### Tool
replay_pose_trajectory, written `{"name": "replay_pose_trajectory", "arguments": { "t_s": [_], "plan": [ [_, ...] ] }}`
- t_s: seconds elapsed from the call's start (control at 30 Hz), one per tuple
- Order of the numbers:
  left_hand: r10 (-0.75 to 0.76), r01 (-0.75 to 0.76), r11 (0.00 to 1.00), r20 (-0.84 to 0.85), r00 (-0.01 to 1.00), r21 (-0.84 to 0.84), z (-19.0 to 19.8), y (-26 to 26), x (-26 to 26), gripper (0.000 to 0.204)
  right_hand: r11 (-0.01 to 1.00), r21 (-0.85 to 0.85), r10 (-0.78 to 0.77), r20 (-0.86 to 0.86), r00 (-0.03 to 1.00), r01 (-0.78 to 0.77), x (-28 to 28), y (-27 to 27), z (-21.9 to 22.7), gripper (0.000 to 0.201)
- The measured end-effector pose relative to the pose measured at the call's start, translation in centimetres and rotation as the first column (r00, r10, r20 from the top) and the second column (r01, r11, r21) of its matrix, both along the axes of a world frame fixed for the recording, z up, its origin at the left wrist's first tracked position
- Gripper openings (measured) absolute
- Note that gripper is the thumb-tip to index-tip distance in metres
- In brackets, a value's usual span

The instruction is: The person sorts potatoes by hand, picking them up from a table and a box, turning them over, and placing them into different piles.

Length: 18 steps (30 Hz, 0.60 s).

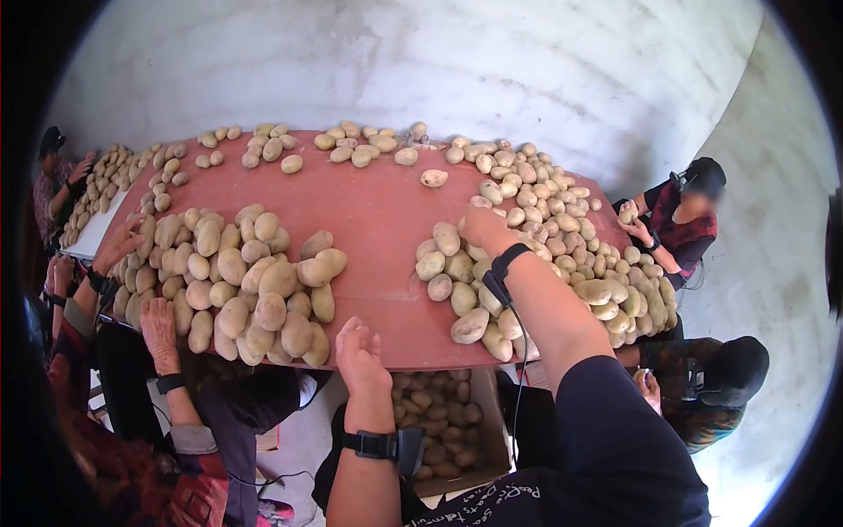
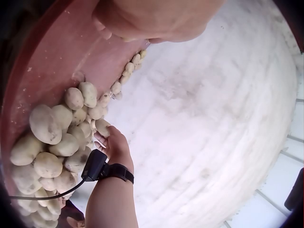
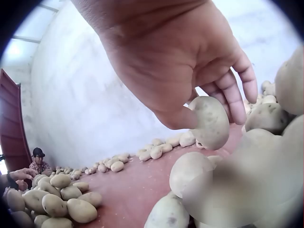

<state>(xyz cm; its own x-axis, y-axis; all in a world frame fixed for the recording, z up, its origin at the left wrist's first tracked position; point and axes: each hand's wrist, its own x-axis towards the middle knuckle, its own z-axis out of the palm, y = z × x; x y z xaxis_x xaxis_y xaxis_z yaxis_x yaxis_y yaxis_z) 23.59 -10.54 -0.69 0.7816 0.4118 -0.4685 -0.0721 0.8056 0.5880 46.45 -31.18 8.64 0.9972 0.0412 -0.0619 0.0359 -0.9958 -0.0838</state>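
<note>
My right hand (image 1: 487,230) reaches over the pile of potatoes (image 1: 562,224) on the right part of the red table (image 1: 378,211). In the right wrist view its thumb and fingers pinch a pale potato (image 3: 211,122) just above other potatoes; the same potato (image 2: 102,127) shows at the fingertips in the left wrist view. My left hand (image 1: 362,360) is at the table's front edge, palm up with fingers loosely bent and nothing in it. The left wrist view catches only part of that left hand (image 2: 154,19).
Another potato heap (image 1: 237,281) lies at left, with a neighbour's hands (image 1: 159,334) on it. Below the front edge stands a box (image 1: 493,413) of potatoes. Two people (image 1: 694,220) are at the right side. Scattered potatoes (image 1: 360,145) line the back wall.
</note>
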Motion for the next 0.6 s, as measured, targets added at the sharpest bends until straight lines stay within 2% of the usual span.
{"name": "replay_pose_trajectory", "arguments": {
  "t_s": [0.23, 0.33, 0.43, 0.47, 0.5, 0.53, 0.6],
  "plan": [
    [-0.028, 0.028, 0.999, 0.006, 1.0, -0.026, 0.4, 0.0, -0.2, 0.039, 0.993, -0.116, 0.021, -0.053, 0.998, -0.027, -0.4, 0.5, 1.3, 0.04],
    [-0.029, 0.029, 0.999, 0.005, 1.0, -0.044, 0.8, 0.1, -0.4, 0.034, 0.988, -0.155, 0.04, 0.107, 0.993, -0.023, -0.2, 2.2, 1.3, 0.038],
    [-0.009, 0.009, 0.999, -0.011, 1.0, -0.035, 0.8, -0.1, -0.5, 0.033, 0.973, -0.122, 0.203, 0.036, 0.978, -0.198, -1.6, 6.1, 2.2, 0.037],
    [-0.009, 0.009, 1.0, -0.02, 1.0, -0.03, 0.7, -0.1, -0.5, 0.037, 0.95, -0.019, 0.313, 0.095, 0.945, -0.312, -2.0, 7.4, 1.4, 0.038],
    [-0.014, 0.014, 1.0, -0.027, 1.0, -0.022, 0.6, -0.1, -0.3, 0.041, 0.911, -0.038, 0.412, 0.052, 0.91, -0.411, -2.2, 9.2, 0.4, 0.037],
    [-0.006, 0.006, 0.999, -0.017, 1.0, -0.031, 0.2, -0.1, -0.2, 0.04, 0.864, -0.053, 0.502, 0.011, 0.865, -0.501, -2.3, 11.0, -0.8, 0.036],
    [0.009, -0.009, 1.0, -0.012, 1.0, -0.028, 0.5, 0.1, -0.3, 0.04, 0.676, 0.133, 0.711, 0.142, 0.689, -0.725, -3.7, 14.3, -3.4, 0.041]
  ]
}}
